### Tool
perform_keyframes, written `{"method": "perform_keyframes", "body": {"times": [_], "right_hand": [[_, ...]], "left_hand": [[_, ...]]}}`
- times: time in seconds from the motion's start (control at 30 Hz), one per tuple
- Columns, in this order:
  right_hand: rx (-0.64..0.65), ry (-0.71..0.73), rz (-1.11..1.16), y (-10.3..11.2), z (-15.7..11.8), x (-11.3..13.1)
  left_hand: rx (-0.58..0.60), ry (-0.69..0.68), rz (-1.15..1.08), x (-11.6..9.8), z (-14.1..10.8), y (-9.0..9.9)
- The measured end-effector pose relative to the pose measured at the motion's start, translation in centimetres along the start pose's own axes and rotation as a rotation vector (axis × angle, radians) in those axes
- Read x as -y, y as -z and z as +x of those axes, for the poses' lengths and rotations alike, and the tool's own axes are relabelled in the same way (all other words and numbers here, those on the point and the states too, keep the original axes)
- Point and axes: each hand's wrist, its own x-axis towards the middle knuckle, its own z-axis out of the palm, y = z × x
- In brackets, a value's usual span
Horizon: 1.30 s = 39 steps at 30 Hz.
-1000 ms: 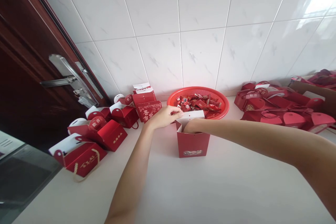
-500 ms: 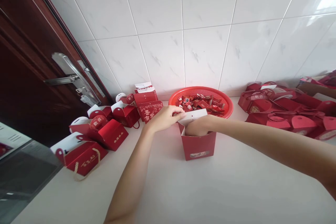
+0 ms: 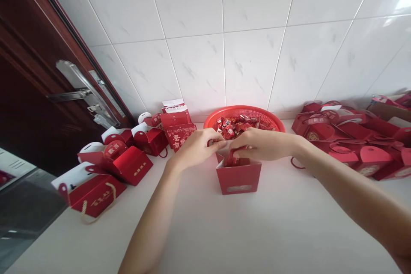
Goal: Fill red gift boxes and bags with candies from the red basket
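A red gift box [image 3: 239, 177] stands upright with its top open and a small window low on the side facing me. My left hand [image 3: 204, 143] is closed at the box's back left, thumb and fingers pinching its raised flap. Over the opening is my right hand [image 3: 253, 144], its fingers closed on a shiny red packet [image 3: 231, 160] at the mouth of the box. Part of the packet is hidden by the fingers and the box wall. Just behind the box sits a red plastic basket [image 3: 279, 126] with many red-wrapped candies [image 3: 229, 130].
Several red gift boxes [image 3: 136, 165] stand on the left, some with rope handles. Flat red cartons [image 3: 175, 117] lean near the tiled wall [image 3: 192, 68]. More red boxes [image 3: 340, 128] are piled at right. A dark door [image 3: 38, 72] with a metal handle borders the left.
My right hand has risen from deep inside the box to its mouth, and a red packet now shows at its fingers. My left hand stays by the flap. The view has shifted slightly.
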Motion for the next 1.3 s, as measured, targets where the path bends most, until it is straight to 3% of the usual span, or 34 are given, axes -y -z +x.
{"method": "perform_keyframes", "body": {"times": [0.2,0.33,0.4,0.6,0.7,0.83,0.97,1.07,1.2,1.3], "right_hand": [[-0.444,0.076,0.428,-0.4,-2.3,-3.2],[-0.761,-0.004,0.591,-0.5,-3.1,-5.7],[-0.833,-0.076,0.575,-0.7,-3.1,-7.2],[-0.612,-0.181,0.285,-1.8,-2.1,-11.1],[-0.59,-0.288,0.184,-1.5,-0.9,-12.7],[-0.56,-0.386,0.104,-0.7,2.2,-14.5],[-0.441,-0.481,0.039,-0.5,6.0,-15.5],[-0.405,-0.613,0.016,-0.1,7.9,-16.3],[-0.419,-0.765,-0.003,0.7,8.3,-17.5],[-0.373,-0.754,0.01,0.4,7.7,-18.3]], "left_hand": [[0.046,0.009,0.003,0.2,-0.1,0.2],[0.118,-0.028,-0.002,-0.1,-0.6,0.9],[0.151,-0.032,-0.005,-0.3,-0.9,1.2],[0.186,-0.017,-0.028,-0.2,-1.0,1.4],[0.199,-0.024,-0.032,0.1,-0.8,1.4],[0.205,-0.021,-0.036,0.2,-0.7,1.4],[0.205,-0.006,-0.029,0.1,-0.8,1.5],[0.201,0.01,-0.019,0.0,-1.0,1.6],[0.209,0.027,-0.009,-0.2,-1.2,1.7],[0.228,0.019,-0.009,-0.3,-1.3,1.7]]}}
